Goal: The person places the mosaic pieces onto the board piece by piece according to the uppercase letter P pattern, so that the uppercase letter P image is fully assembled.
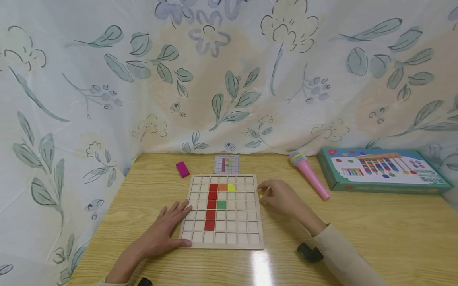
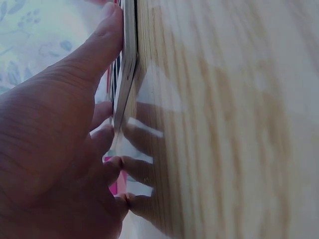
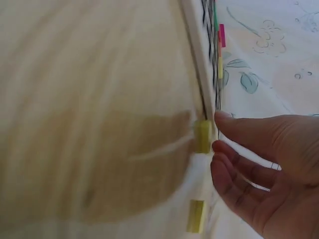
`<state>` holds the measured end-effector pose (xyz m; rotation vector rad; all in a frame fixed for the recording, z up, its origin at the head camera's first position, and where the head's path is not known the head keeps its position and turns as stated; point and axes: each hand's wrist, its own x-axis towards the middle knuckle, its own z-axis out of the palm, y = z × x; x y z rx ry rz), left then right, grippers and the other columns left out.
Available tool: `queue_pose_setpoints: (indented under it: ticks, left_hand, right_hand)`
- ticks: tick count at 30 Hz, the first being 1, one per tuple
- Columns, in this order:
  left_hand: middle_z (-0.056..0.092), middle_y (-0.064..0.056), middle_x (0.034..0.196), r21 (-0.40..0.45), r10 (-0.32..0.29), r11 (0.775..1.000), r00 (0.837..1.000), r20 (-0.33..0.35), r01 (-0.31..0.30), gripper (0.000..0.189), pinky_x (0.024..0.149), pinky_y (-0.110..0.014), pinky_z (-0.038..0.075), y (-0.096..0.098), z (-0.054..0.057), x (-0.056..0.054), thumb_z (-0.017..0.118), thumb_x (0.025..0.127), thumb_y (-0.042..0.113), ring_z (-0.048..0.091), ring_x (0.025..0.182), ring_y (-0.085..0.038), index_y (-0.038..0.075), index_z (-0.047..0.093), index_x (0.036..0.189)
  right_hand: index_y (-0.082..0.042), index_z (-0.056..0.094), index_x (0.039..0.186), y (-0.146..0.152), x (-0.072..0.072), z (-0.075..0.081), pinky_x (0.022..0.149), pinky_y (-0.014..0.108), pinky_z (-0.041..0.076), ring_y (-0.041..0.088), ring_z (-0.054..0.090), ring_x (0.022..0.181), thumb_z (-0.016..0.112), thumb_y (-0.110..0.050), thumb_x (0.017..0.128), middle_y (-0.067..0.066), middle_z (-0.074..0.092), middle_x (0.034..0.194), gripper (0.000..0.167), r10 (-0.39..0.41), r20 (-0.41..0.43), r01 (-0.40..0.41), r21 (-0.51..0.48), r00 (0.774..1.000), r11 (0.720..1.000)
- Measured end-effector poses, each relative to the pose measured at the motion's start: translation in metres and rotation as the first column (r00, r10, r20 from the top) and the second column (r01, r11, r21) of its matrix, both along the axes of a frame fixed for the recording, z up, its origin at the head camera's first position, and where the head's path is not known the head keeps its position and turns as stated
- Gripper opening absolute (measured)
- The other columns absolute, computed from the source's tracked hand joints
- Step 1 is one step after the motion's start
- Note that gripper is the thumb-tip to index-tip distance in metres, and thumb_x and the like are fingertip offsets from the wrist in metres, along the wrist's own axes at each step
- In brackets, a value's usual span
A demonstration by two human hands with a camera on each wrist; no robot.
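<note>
A wooden grid board [image 1: 222,246] lies flat on the table. In its cells sit a column of red squares [image 1: 210,215], an orange square [image 1: 222,187], a yellow piece [image 1: 231,187] with a rounded corner and a green square [image 1: 221,205]. My left hand [image 1: 162,230] rests along the board's left edge, fingers spread, its thumb at the near corner. Beside the right edge, my right hand [image 1: 282,198] hovers with thumb and fingers apart, fingertips right at a yellow block [image 3: 202,137] on the table. Another yellow block [image 3: 196,215] lies further out, hidden under that hand in the head view.
Behind the board lie a small pattern card [image 1: 226,164] and a magenta block [image 1: 183,169]. A pink toy microphone [image 1: 311,174] and a green toy box [image 1: 386,171] occupy the back right. A floral cloth [image 1: 229,99] hangs along the table's far edge.
</note>
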<state>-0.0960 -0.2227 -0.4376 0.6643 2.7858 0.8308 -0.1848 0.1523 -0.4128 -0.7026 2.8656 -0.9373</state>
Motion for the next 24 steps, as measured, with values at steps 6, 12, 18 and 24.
queue_pose_setpoints:
  ticks: [6,12,18,24]
  left_hand:
    - [0.025,-0.009,0.161,0.01,0.002,1.0,1.0,0.005,-0.002,0.094,0.115,-0.065,0.005,0.0,0.002,0.002,0.07,0.079,0.062,0.014,0.147,-0.041,0.013,0.037,0.152]
    - [0.025,-0.009,0.161,0.016,0.005,1.0,1.0,0.011,-0.005,0.094,0.115,-0.065,0.005,0.0,0.003,0.002,0.07,0.079,0.061,0.014,0.147,-0.041,0.013,0.037,0.152]
    - [0.025,-0.009,0.161,0.013,-0.002,1.0,1.0,0.007,0.002,0.093,0.115,-0.065,0.005,0.0,0.001,0.0,0.07,0.079,0.061,0.014,0.147,-0.041,0.013,0.037,0.152]
    - [0.025,-0.009,0.161,0.007,-0.007,1.0,1.0,-0.009,0.007,0.093,0.115,-0.065,0.006,0.0,0.0,0.0,0.069,0.08,0.061,0.015,0.147,-0.041,0.013,0.037,0.152]
  right_hand:
    - [-0.005,0.072,0.105,0.006,0.004,-0.004,0.071,0.03,0.051,0.012,0.059,0.077,0.08,-0.006,0.079,0.001,0.068,0.088,0.028,-0.03,0.027,0.029,0.025,0.999,0.999]
    - [-0.002,0.071,0.104,0.009,0.01,0.001,0.065,0.028,0.05,0.013,0.057,0.073,0.08,0.004,0.074,0.004,0.065,0.085,0.032,-0.026,0.05,0.025,0.022,0.998,0.999]
    - [-0.003,0.071,0.107,0.014,0.012,0.002,0.069,0.032,0.052,0.013,0.06,0.077,0.079,0.003,0.074,0.003,0.067,0.085,0.034,-0.034,0.026,0.034,0.008,0.999,0.999]
    - [0.0,0.07,0.109,0.012,0.006,0.008,0.077,0.034,0.058,0.016,0.062,0.082,0.077,0.006,0.077,0.004,0.067,0.086,0.033,0.017,-0.015,-0.018,-0.074,1.0,0.997]
